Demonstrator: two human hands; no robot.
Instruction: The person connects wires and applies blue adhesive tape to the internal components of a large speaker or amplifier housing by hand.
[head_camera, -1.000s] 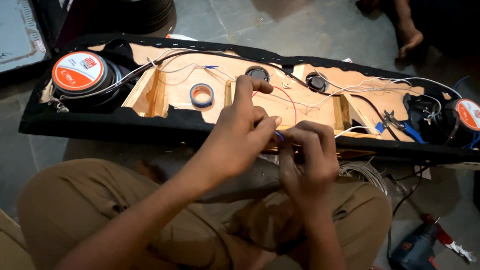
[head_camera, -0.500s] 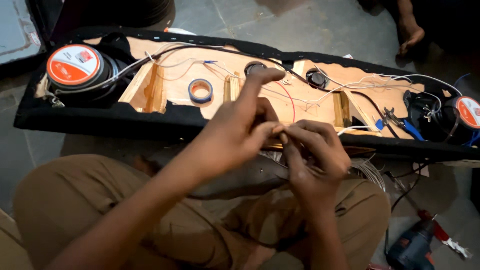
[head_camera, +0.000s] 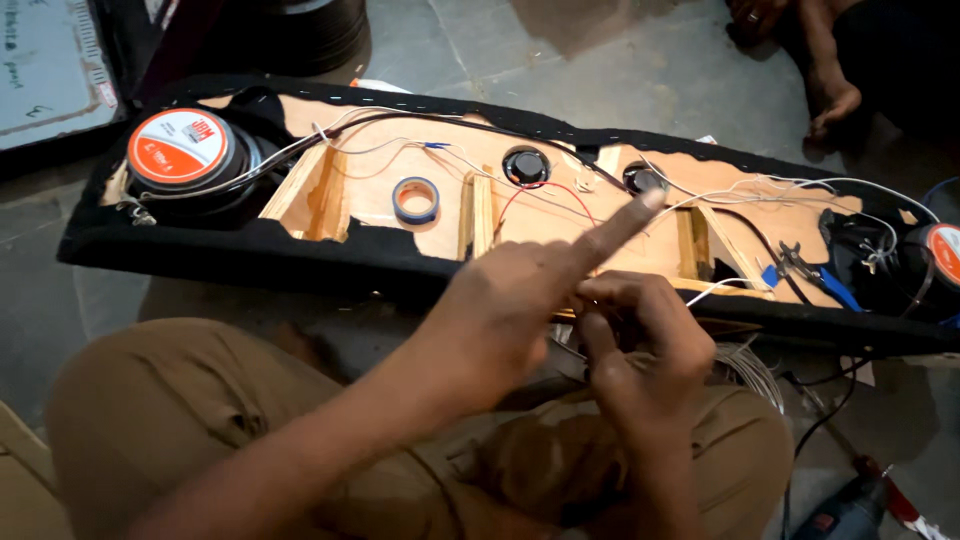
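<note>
My left hand and my right hand meet over my lap, just in front of a long wooden speaker board edged in black fabric. Both pinch the end of a thin wire between thumb and fingers where they touch; the wire end is mostly hidden by the fingers. My left index finger sticks out straight toward a small round tweeter. A white wire runs from the board toward my right hand. A red wire loops across the wood near a second tweeter.
A large speaker with an orange cap sits at the board's left end, another at the right. A blue tape roll and blue-handled pliers lie on the board. A drill lies bottom right. Another person's foot is behind.
My left index finger has straightened out over the board. Both hands stay pinched together in front of the board and have shifted slightly right.
</note>
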